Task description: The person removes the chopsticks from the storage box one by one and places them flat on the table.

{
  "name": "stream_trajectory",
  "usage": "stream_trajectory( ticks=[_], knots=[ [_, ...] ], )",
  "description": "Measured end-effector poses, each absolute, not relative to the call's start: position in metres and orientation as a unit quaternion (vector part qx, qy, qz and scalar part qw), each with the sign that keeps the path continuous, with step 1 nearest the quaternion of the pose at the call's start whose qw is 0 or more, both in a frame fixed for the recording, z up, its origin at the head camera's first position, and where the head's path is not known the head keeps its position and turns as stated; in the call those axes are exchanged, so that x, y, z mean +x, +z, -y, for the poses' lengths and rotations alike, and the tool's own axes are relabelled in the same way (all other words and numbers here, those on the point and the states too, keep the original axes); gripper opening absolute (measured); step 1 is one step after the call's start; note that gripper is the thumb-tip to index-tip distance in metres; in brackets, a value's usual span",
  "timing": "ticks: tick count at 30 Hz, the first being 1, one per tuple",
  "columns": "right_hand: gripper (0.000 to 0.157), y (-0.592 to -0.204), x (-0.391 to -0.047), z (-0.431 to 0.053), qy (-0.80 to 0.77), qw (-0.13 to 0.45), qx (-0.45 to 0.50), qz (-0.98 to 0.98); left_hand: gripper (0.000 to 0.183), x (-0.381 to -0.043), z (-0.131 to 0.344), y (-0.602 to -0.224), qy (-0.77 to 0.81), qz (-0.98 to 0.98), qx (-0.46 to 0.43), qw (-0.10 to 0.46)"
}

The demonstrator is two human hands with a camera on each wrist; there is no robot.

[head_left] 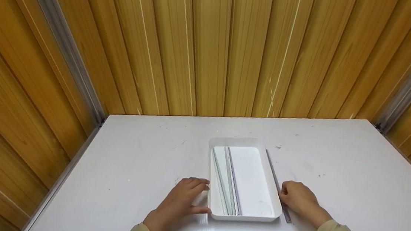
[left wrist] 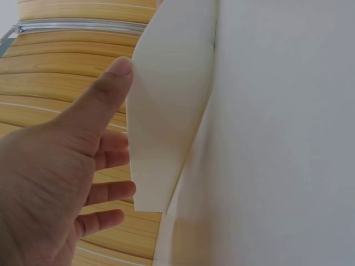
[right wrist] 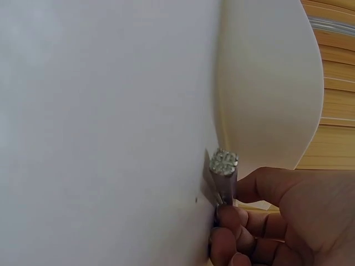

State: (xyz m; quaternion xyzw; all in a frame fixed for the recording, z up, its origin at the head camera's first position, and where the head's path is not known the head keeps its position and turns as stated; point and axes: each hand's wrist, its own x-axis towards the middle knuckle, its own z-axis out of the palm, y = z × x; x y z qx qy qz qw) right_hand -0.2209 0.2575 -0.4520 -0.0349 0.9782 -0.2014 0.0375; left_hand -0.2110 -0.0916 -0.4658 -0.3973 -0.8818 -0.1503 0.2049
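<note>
A white rectangular tray (head_left: 245, 218) rests on the table, holding several long thin sticks (head_left: 227, 184) in pale green, white and purple, gathered along its left half. My left hand (head_left: 183, 197) is at the tray's near left side, thumb and fingers spread. In the left wrist view its thumb tip and some fingertips touch the edge of the tray wall (left wrist: 166, 100). To the right of the tray, my right hand (head_left: 298, 198) pinches a long purple-grey stick (head_left: 272, 164) lying beside the right wall. The right wrist view shows its patterned, silvery end (right wrist: 224, 162) near the thumb and curled fingers.
The white table (head_left: 142, 154) has small dark specks and scuffs on its surface. Wood-pattern panels (head_left: 211, 49) stand behind it and at both sides, with grey metal posts (head_left: 73, 52) at the corners.
</note>
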Motion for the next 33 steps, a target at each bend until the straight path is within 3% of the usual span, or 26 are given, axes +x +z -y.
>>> stream_trajectory(
  ticks=[11,33],
  knots=[
    [0.019,-0.4485,-0.2196,-0.2562,-0.181,0.041,-0.039,-0.982,0.052,-0.2093,0.0908,-0.4625,-0.139,0.893,-0.39,0.179],
    [0.02,-0.448,-0.2188,-0.256,-0.18,0.05,-0.032,-0.982,0.052,-0.2093,0.091,-0.4638,-0.142,0.888,-0.393,0.192]
  ],
)
